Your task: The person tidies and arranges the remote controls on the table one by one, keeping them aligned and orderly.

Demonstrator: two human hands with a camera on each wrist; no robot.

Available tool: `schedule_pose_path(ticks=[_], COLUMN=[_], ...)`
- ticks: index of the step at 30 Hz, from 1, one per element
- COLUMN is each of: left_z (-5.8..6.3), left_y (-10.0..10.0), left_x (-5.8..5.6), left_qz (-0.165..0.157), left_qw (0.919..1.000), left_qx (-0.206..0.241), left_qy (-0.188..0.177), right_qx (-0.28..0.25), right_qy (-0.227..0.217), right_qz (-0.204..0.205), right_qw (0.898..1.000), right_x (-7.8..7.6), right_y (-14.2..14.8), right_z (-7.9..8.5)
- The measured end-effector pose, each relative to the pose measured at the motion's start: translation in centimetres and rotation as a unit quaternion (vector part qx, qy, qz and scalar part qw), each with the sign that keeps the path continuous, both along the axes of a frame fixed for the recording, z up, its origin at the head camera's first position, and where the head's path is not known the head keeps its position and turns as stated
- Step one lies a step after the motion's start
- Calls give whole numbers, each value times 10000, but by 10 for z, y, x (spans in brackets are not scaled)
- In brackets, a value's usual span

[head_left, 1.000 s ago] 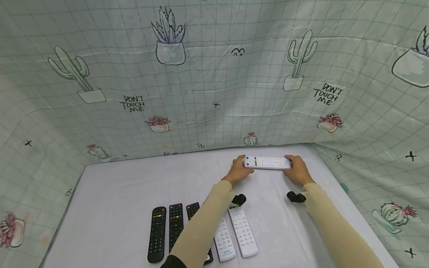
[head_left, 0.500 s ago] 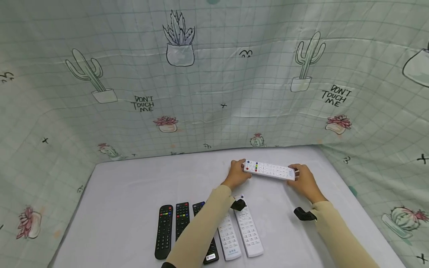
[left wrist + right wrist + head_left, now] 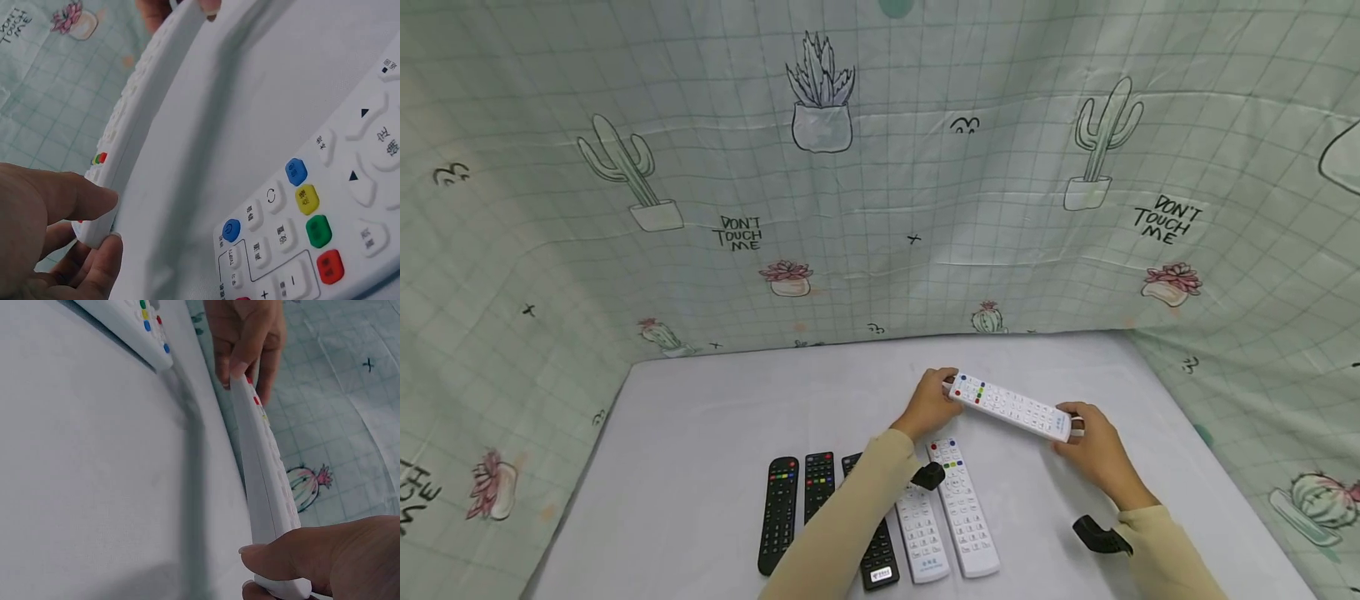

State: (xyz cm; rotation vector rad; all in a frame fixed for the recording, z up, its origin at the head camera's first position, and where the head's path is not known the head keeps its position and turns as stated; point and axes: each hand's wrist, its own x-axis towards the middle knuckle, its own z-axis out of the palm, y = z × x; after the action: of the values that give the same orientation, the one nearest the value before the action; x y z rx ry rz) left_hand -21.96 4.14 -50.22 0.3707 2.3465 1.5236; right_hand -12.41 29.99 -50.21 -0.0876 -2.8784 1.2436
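A white remote control with coloured buttons is held between both hands over the far right part of the table. The left hand pinches its left end, and the right hand grips the right end. In the head view the remote slants down to the right, buttons facing up. The left wrist view shows the left thumb and fingers round one end of the remote. From the right wrist, the right thumb lies along the near end of the remote, and its shadow falls on the cloth.
Two more white remotes lie side by side in front of the hands. Left of them are three black remotes, partly covered by the left sleeve. A cactus-print curtain hangs behind the white table.
The held remote has turned from nearly level to slanting, its right end coming nearer the person. The right hand has moved right and nearer with it. The head view has shifted slightly left.
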Motion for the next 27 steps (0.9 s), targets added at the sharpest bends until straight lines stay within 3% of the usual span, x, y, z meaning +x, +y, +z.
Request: schedule_pose_path(ticks=[12,17,27], left_z=[7,9,10], left_y=[2,3,5], left_x=[16,20,24], left_qz=[-225,-329,-857], left_qw=[9989,9972,9920], left_qx=[-257,-466,-757], left_qy=[316,485,540], right_qx=[-166,-182,-338], right_qy=[-434,-399,-608], right_qz=[-100,-94,-172], right_qw=[9989,9990,9974], right_x=[39,52,76], right_y=[-11,-17,-27], right_z=[0,0,1])
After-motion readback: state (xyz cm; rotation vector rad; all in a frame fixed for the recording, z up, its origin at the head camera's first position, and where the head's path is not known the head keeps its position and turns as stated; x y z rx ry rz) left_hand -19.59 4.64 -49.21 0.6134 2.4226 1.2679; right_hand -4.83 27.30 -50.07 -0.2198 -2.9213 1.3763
